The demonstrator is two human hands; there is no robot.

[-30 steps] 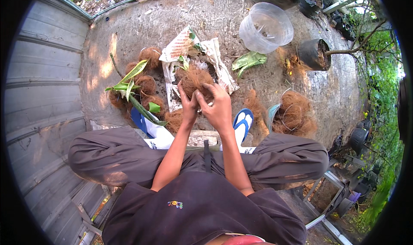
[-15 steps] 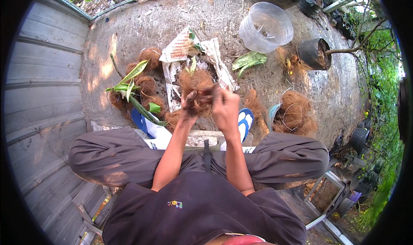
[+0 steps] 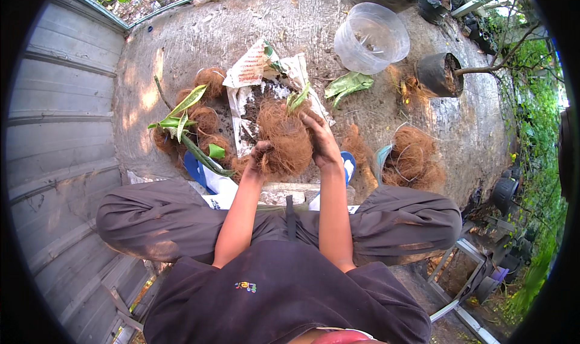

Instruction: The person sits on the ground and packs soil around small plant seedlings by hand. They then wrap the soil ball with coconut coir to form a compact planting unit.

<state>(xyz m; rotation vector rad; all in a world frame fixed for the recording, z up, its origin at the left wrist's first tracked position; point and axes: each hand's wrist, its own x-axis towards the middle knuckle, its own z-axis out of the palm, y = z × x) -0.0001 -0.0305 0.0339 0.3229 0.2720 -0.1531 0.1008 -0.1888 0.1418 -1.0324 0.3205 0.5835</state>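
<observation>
- Left hand [image 3: 258, 158] cups the coconut fibre clump [image 3: 285, 140] from below, fingers closed on it.
- Right hand [image 3: 320, 143] presses its side, fingers curled around it, steadying the small plant [image 3: 297, 98] on top.
- The clump hangs over the open soil bag [image 3: 251, 96], which likely catches crumbs.

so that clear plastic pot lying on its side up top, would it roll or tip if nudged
Probably yes: the clear plastic pot lies on its side with round walls, so it likely rolls. It looks thin and nearly empty, so likely light. The rough concrete ground may slow it.
</observation>
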